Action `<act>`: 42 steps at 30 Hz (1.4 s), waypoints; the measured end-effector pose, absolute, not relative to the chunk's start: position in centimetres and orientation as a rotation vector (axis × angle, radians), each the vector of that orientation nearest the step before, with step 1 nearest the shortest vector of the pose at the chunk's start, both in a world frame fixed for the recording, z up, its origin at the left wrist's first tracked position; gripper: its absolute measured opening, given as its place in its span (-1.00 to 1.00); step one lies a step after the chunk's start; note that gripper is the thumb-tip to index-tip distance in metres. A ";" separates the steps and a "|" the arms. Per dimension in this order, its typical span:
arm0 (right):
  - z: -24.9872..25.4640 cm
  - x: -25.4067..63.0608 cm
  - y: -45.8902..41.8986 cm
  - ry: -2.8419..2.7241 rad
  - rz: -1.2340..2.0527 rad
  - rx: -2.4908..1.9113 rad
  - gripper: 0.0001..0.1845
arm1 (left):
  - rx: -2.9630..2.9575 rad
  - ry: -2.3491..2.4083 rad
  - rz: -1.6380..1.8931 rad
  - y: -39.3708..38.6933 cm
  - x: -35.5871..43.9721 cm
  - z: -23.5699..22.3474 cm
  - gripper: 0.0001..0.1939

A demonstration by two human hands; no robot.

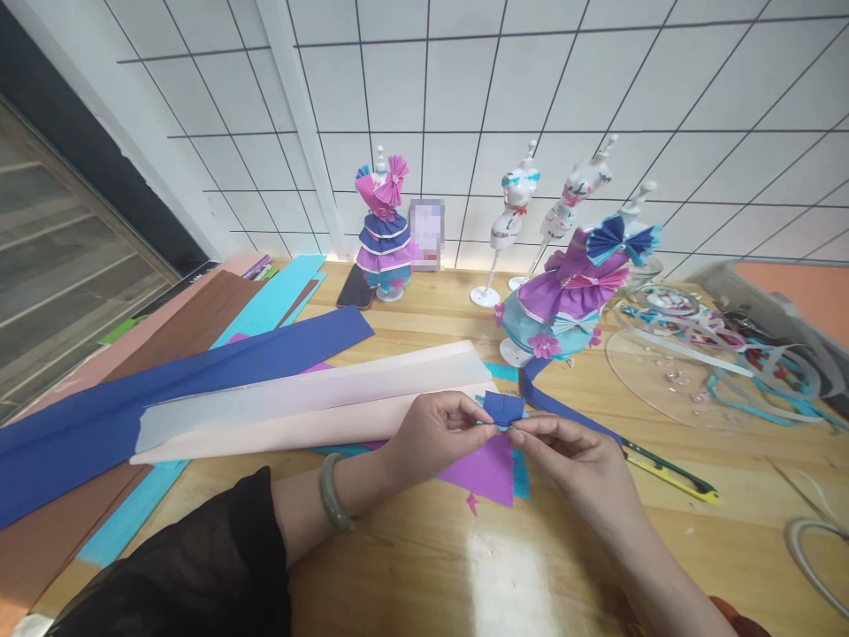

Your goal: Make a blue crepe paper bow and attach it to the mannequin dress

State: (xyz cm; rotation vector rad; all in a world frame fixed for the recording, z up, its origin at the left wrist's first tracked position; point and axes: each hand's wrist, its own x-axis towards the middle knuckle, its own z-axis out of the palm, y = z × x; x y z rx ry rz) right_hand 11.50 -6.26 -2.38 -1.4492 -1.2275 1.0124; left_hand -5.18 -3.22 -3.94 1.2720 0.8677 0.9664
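Between my two hands is a small piece of dark blue crepe paper (504, 408), with light blue showing along its edges. My left hand (446, 431) pinches its left lower corner between thumb and fingers. On the other side, my right hand (570, 447) grips the lower right edge the same way. Beneath them lie a purple paper sheet (487, 469) and a bit of turquoise paper (522, 478). A dark blue paper strip (563, 405) runs behind my right hand, near a yellow-green cutter knife (673, 473).
Long folded papers in blue (292, 349), white (318, 389) and brown (165, 327) cover the left. Small mannequins in paper dresses (383, 234) (563, 296) and bare mannequins (514, 212) stand along the tiled wall. At right, a clear round tray (637, 380) bears ribbons and beads. A phone (354, 287) lies behind.
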 end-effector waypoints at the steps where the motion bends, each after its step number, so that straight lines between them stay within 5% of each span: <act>1: -2.4 11.5 -6.3 -1.226 1.012 -1.451 -0.79 | 1.269 0.868 0.966 -3.2 -5.2 -3.9 -0.81; 42: -4.2 12.6 -6.2 -1.775 0.482 -1.247 -0.84 | 1.729 0.872 1.002 -2.1 -5.9 -3.8 -0.83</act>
